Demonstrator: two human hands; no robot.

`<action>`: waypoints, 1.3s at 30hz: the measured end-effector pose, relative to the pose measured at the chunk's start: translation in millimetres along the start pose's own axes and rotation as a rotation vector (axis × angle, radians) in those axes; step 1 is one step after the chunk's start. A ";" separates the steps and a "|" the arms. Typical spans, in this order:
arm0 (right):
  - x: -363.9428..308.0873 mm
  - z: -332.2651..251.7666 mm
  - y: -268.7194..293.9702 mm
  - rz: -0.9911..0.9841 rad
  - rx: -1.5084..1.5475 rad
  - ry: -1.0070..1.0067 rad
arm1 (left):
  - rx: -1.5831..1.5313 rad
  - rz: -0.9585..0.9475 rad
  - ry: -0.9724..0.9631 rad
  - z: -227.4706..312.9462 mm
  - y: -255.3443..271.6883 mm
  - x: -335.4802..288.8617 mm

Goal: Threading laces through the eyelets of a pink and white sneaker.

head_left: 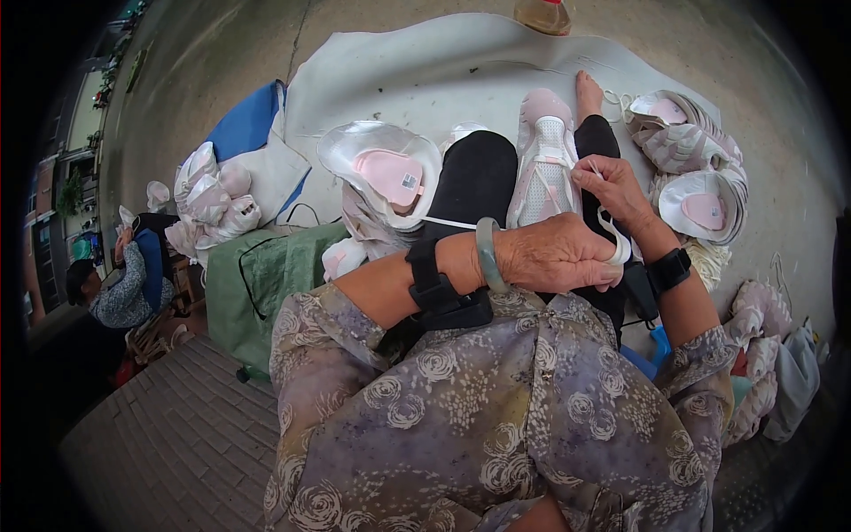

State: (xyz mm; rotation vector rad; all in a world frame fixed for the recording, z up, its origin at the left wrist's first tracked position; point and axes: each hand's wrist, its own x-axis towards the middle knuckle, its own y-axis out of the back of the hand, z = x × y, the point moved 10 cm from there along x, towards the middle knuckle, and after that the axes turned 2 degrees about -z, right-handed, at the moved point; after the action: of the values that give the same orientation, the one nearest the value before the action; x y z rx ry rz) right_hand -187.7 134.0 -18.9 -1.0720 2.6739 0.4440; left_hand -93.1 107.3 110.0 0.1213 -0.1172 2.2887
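A pale pink and white sneaker (pixel 542 146) points toe-away between my black-trousered legs, with white lace crossing its front. My left hand (pixel 560 254), with a jade-coloured bangle (pixel 488 254) at the wrist, is closed low over the heel end of the shoe. A loop of white shoelace (pixel 618 241) comes out by its fingers. Beside the shoe's right edge, my right hand (pixel 618 191) pinches a thin end of lace between thumb and forefinger. The rest of the lace inside my left fist is hidden.
Stacked pink-and-white shoe uppers stand left (pixel 381 173) and right (pixel 705 208) of my legs. A green bag (pixel 266 288) lies left, near more uppers (pixel 213 199). A bottle (pixel 542 16) stands beyond the white sheet (pixel 399 75). Another person (pixel 133 284) sits far left.
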 end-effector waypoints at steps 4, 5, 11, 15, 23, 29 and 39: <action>-27.3 -9.3 2.6 0.049 0.107 -0.002 | 0.213 0.126 -0.158 18.3 1.6 9.3; -32.1 -5.4 5.0 0.070 0.127 -0.012 | 0.185 0.146 -0.196 16.9 -2.6 13.3; -42.4 1.7 -0.4 0.096 0.280 -0.131 | 0.332 0.081 -0.201 6.6 -28.2 18.9; -37.9 2.1 0.0 0.102 0.297 -0.192 | 0.383 0.094 -0.237 7.5 -34.7 17.4; -36.0 18.0 3.3 0.039 0.315 -0.281 | 0.338 0.201 -0.300 25.3 -12.0 15.2; -47.2 -15.3 -35.9 -0.058 0.113 -0.279 | 0.524 0.452 -0.491 43.0 8.2 3.6; -73.6 -24.7 -27.3 -0.211 0.168 0.004 | 0.764 0.290 -0.213 45.1 0.0 -1.5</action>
State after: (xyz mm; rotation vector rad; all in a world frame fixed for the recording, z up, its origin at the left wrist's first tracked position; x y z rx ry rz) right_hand -118.8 152.9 22.1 -1.2849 2.5116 0.1745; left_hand -89.9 100.6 154.5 0.7826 0.6767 2.4821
